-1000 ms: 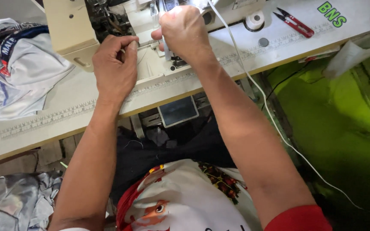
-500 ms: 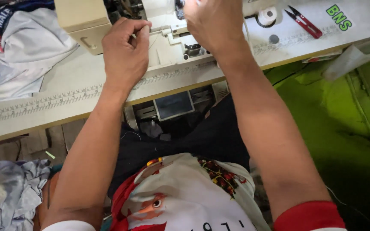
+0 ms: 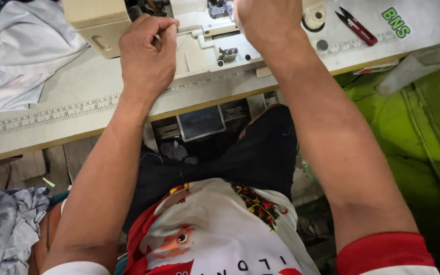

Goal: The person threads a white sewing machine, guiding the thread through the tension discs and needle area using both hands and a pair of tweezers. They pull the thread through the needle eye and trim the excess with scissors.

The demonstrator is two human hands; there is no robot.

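Here my left hand is curled into a loose fist at the far edge of the sewing table, thumb and forefinger pinched narrow on a thin pale thread that runs across the cream bed of the sewing machine. My right hand is up at the needle area, right at the top edge of view; its back faces me and the fingers are hidden behind it, so I cannot tell whether they grip anything.

A printed measuring strip runs along the near edge of the table, passing under my left wrist. Toward the far right corner lie red-handled thread snips, with a small round spool-like part just beside my right forearm. At the far left corner a heap of grey-white fabric spills over the table. Under the near edge, between my forearms, a small dark panel is mounted. Bright green cloth lies well off to the right, below the table.
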